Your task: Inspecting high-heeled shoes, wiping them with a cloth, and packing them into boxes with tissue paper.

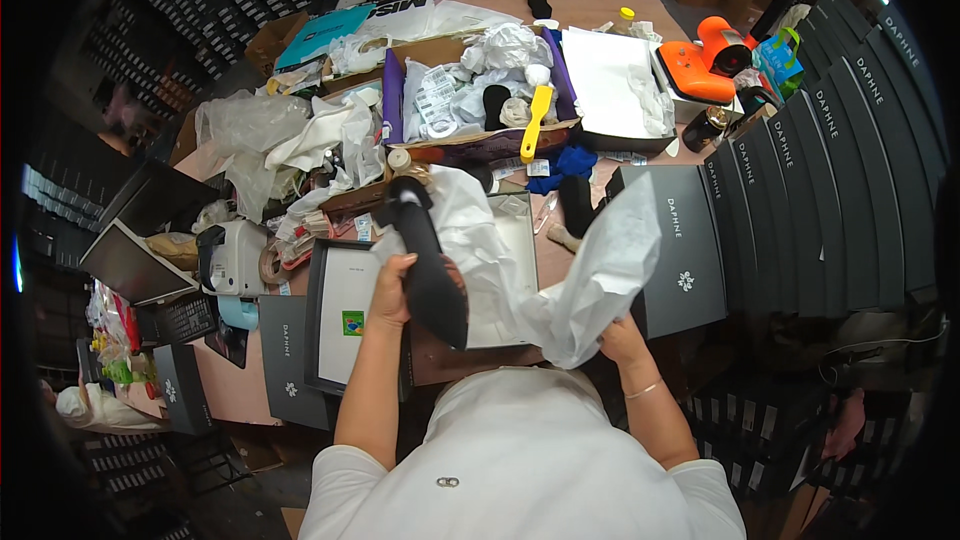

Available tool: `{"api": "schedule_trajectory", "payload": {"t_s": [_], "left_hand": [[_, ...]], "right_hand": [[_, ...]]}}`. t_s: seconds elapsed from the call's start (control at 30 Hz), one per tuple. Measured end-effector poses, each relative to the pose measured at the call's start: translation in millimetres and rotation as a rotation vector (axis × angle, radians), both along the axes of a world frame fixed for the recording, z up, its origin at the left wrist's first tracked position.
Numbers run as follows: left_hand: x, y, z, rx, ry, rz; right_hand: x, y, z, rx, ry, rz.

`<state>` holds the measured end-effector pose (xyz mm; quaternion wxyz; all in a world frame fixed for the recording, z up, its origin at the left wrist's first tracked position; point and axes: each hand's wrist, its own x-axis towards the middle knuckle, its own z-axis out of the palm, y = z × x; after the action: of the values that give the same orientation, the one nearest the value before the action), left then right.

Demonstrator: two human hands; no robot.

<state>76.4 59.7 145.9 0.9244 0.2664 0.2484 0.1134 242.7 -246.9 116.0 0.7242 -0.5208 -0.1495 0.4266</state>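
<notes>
My left hand (pixel 391 290) is closed around a black pointed shoe (pixel 434 285), its dark sole turned toward me and its toe pointing down. In my right hand (pixel 624 342) the fingers grip crumpled white tissue paper (pixel 612 265), which stands up above the hand. More of the paper stretches left, behind the shoe, over an open shoe box (pixel 516 222) with a pale inside. Left of the shoe lies a dark-rimmed box lid (pixel 330 370) with a pale inner face and a small green sticker. A black shoe (pixel 576 202) rests just beyond the tissue on the right.
Dark grey shoe boxes (pixel 795 210) line the right side. A purple-sided carton (pixel 392 100) full of paper and packets stands ahead, a yellow shoehorn-like tool (pixel 537 125) on its edge. An orange device (pixel 700 70) sits far right; a white label printer (pixel 231 258) stands left.
</notes>
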Motion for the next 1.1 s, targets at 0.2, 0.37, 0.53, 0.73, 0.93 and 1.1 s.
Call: {"api": "schedule_trajectory", "payload": {"t_s": [0.2, 0.37, 0.53, 0.73, 0.93, 1.1], "left_hand": [[-74, 30, 71, 0.346, 0.001, 0.354], [-117, 31, 68, 0.440, 0.162, 0.476], [-118, 26, 45, 0.227, 0.090, 0.288], [-93, 18, 33, 0.405, 0.139, 0.360], [-65, 4, 40, 0.487, 0.161, 0.263], [-60, -8, 34, 0.800, 0.248, 0.275]], "right_hand": [[-17, 124, -68, -0.513, -0.107, 0.617], [-45, 146, -86, -0.760, -1.113, 0.638], [-23, 134, -124, -0.930, -1.031, 0.441], [-16, 159, -86, -0.906, -1.166, 0.384], [-36, 146, -76, -0.683, -1.453, 0.416], [-44, 127, -97, -0.580, -1.331, 0.501]]}}
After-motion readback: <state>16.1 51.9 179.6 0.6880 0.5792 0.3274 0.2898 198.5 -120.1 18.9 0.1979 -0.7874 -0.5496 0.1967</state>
